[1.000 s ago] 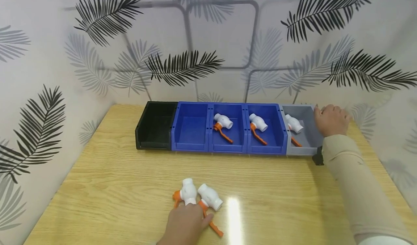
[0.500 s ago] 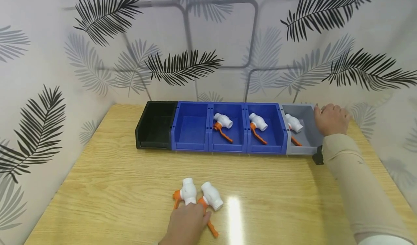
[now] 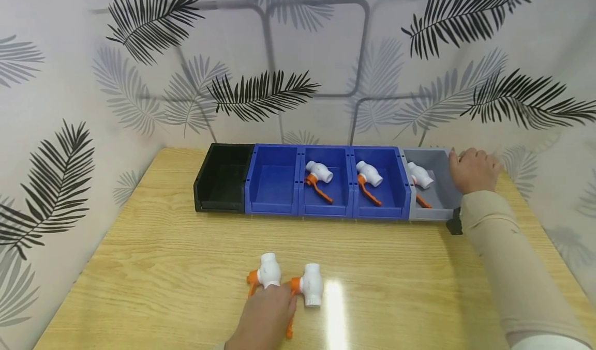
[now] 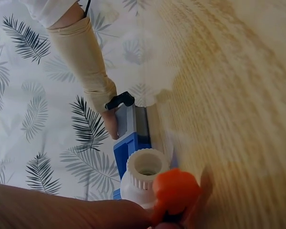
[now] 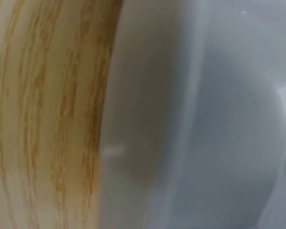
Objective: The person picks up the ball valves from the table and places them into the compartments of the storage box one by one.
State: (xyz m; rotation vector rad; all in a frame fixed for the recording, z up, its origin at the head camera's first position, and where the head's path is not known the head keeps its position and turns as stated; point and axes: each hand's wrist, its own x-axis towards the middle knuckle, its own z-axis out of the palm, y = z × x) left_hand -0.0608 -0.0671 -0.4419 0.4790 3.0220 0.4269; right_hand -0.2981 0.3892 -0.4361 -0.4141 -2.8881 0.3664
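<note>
My left hand (image 3: pixel 266 311) is low over the table's front, between two white ball valves with orange lever handles. Its thumb and fingers pinch the handle of the right ball valve (image 3: pixel 312 285), whose white body points away from me. In the left wrist view, that orange handle (image 4: pixel 177 193) sits at my fingertips beside a ribbed white socket end (image 4: pixel 145 167). The left ball valve (image 3: pixel 269 270) lies just beyond my knuckles, its lower part hidden. At the far right my right hand (image 3: pixel 474 171) grips the side wall of the grey bin (image 3: pixel 430 215), fingers over its top.
A row of joined bins runs along the back: a black bin (image 3: pixel 221 206), a blue bin (image 3: pixel 272 209) and two more blue ones, each of those with a ball valve (image 3: pixel 321 173). Another ball valve (image 3: pixel 420 177) lies in the grey bin. A patterned wall (image 3: pixel 326 55) stands behind.
The right ball valve has turned under my left hand, from slanting to pointing straight away, and its handle has swung left. My right hand has stayed on the grey bin.
</note>
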